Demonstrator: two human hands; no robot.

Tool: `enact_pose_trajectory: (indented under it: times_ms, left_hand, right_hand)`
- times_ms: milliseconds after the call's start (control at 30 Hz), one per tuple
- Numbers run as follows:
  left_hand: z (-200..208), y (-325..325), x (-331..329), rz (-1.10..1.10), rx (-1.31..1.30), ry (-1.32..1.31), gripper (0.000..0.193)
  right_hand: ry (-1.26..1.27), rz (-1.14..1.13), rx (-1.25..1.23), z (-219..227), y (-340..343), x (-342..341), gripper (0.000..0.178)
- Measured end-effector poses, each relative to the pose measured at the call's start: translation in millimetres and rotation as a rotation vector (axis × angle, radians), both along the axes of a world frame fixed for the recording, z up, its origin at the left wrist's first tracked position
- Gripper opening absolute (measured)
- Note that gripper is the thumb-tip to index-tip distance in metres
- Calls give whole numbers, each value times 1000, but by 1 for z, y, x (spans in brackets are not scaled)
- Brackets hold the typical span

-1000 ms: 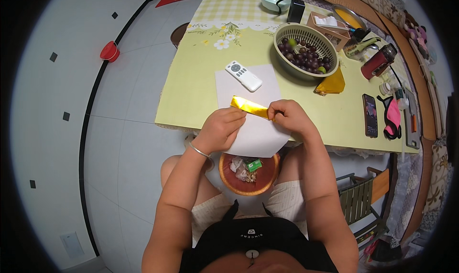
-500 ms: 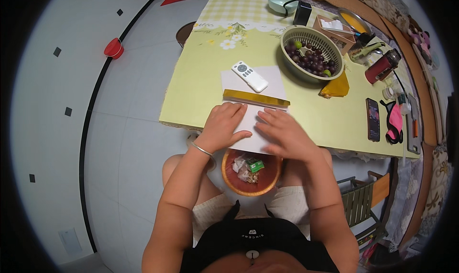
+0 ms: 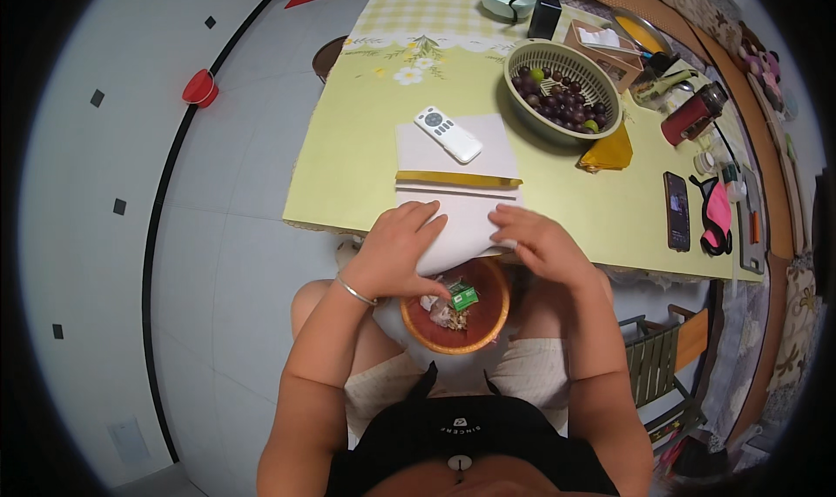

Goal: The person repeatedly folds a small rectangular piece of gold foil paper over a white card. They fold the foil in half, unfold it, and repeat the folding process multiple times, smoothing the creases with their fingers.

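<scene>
White paper [image 3: 460, 222] lies at the table's front edge, its near edge curved and lifted between my hands. My left hand [image 3: 397, 246] rests on its left side, fingers stretched forward and the thumb spread out past the near edge. On the right side, my right hand [image 3: 547, 243] touches the paper with slightly bent fingers, apart from one another; its thumb is mostly hidden. A narrow gold strip [image 3: 458, 179] lies across the paper beyond my fingers. Farther back, a white remote control [image 3: 448, 134] lies on a white sheet [image 3: 498, 140].
Right of the sheet stands a green colander [image 3: 564, 133] of dark round fruit, beside folded gold paper [image 3: 607, 151]. A phone [image 3: 677, 211], a pink-and-black eye mask [image 3: 717, 216] and a red flask [image 3: 694, 114] lie or stand farther right. Below the table edge is a waste bin [image 3: 498, 310].
The paper's near edge has curved up and back from lying flat. My left hand has shifted lower with its thumb off the paper; my right hand has moved slightly outward to the right.
</scene>
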State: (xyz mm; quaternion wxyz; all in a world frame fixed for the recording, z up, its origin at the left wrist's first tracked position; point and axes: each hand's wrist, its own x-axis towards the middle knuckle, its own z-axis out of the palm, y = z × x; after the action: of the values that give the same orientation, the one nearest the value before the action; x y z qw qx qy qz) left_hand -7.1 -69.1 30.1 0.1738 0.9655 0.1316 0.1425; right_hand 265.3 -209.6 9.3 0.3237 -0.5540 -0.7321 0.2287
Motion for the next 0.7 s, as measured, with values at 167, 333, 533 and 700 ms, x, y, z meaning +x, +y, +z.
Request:
enact_pose_trajectory:
  times_ms: [167, 333, 533, 700]
  left_hand:
    - [2, -3, 3, 47, -47, 9, 63]
    - [-14, 22, 0, 98, -160, -188, 24]
    - [-17, 27, 3, 33, -190, -149, 14]
    - [-17, 24, 4, -8, -263, -154, 14]
  right_hand:
    - [98, -157, 114, -5, 14, 7, 12]
    - [151, -168, 94, -11, 25, 6, 11]
    - [161, -108, 111, -12, 29, 12, 12]
    - [353, -199, 0, -13, 28, 14, 13]
